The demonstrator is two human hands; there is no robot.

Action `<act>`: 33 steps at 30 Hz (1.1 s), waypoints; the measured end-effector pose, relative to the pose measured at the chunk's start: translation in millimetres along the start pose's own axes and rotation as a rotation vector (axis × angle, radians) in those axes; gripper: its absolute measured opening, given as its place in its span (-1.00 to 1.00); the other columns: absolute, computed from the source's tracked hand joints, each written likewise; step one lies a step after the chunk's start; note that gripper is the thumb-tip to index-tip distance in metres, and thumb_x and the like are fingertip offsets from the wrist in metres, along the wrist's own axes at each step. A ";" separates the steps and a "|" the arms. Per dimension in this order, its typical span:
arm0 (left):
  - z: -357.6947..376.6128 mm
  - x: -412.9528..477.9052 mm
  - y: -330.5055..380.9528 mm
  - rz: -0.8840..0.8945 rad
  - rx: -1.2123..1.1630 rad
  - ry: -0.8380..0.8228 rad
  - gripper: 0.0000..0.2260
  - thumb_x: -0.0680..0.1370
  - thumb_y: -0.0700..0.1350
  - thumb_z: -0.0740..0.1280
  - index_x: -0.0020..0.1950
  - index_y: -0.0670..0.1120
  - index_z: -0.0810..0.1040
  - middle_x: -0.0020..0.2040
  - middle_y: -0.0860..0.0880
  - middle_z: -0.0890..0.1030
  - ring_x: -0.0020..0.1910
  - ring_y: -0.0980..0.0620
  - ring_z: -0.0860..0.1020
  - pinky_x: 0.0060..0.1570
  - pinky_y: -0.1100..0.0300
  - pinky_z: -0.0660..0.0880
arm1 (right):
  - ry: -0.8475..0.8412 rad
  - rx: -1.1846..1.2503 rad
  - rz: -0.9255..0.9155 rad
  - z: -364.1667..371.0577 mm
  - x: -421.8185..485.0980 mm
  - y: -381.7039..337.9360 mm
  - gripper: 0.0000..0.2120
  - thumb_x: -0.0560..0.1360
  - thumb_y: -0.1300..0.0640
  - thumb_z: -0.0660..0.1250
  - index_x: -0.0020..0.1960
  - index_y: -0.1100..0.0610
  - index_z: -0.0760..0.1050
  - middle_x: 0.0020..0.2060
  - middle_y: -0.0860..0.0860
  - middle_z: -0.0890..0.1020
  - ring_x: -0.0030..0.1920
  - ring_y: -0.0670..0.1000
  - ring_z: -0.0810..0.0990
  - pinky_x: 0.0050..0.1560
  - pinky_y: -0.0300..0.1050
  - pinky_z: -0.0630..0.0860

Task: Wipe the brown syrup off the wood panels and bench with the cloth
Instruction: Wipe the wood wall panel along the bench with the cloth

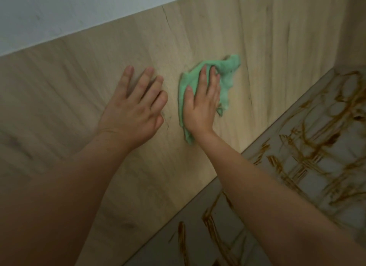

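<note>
Ctr frame: right hand (202, 107) flat, fingers straight, pressing green cloth (229, 67) on wood panel (198, 27); left hand (132, 109) flat, released. Syrup (210, 220) streaks surface (313, 166), lower right.

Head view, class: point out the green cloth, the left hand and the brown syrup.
green cloth (227, 66): head view, on its bunched upper corner.
left hand (131, 109): head view, on the back of the hand.
brown syrup (181, 236): head view, on a dark streak near the bottom edge.

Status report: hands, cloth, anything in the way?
Right hand pressing cloth on wood panel. Left hand flat on panel. Syrup streaks on bench. Nothing blocking.
</note>
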State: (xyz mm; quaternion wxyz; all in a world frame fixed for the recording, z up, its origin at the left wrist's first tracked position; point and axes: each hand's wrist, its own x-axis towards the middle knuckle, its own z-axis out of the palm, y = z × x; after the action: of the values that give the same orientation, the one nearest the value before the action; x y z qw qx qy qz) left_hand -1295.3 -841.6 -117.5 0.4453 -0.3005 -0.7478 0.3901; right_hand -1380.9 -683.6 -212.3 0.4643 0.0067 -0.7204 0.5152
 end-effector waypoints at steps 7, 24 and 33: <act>-3.0 0.8 0.1 0.009 0.028 -0.060 -0.54 0.67 0.05 0.12 0.45 -0.21 0.43 0.56 -0.27 0.35 0.60 -0.34 0.17 0.53 -0.42 0.00 | -0.041 0.101 0.875 4.4 -116.7 67.2 -0.40 0.74 -0.10 -0.05 0.70 0.08 -0.09 0.69 0.09 -0.07 0.67 0.12 -0.07 0.64 0.05 -0.10; -87.1 -158.5 -112.3 -0.115 0.038 -0.068 -0.46 0.58 0.00 0.23 0.49 -0.27 0.41 0.48 -0.30 0.44 0.50 -0.32 0.38 0.48 -0.38 0.20 | -0.099 -0.057 -0.161 30.9 -100.6 -160.6 -0.34 0.68 -0.17 0.04 0.66 0.15 0.13 0.64 0.23 0.14 0.65 0.29 0.04 0.60 0.31 -0.01; -86.6 -178.4 -109.4 -0.107 0.100 -0.112 -0.42 0.65 0.02 0.15 0.59 -0.28 0.28 0.57 -0.28 0.33 0.61 -0.29 0.21 0.51 -0.38 0.15 | -0.166 -0.249 -0.179 15.5 -140.7 -66.7 -0.31 0.67 -0.22 0.00 0.65 0.17 0.14 0.51 0.34 0.33 0.40 0.38 0.39 0.38 0.30 0.36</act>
State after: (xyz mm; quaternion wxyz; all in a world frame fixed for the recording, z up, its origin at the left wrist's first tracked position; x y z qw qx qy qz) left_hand -1153.0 -1012.7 -75.4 0.4373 -0.2153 -0.7661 0.4189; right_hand -1278.6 -792.4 -258.9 0.4447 0.0558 -0.8110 0.3762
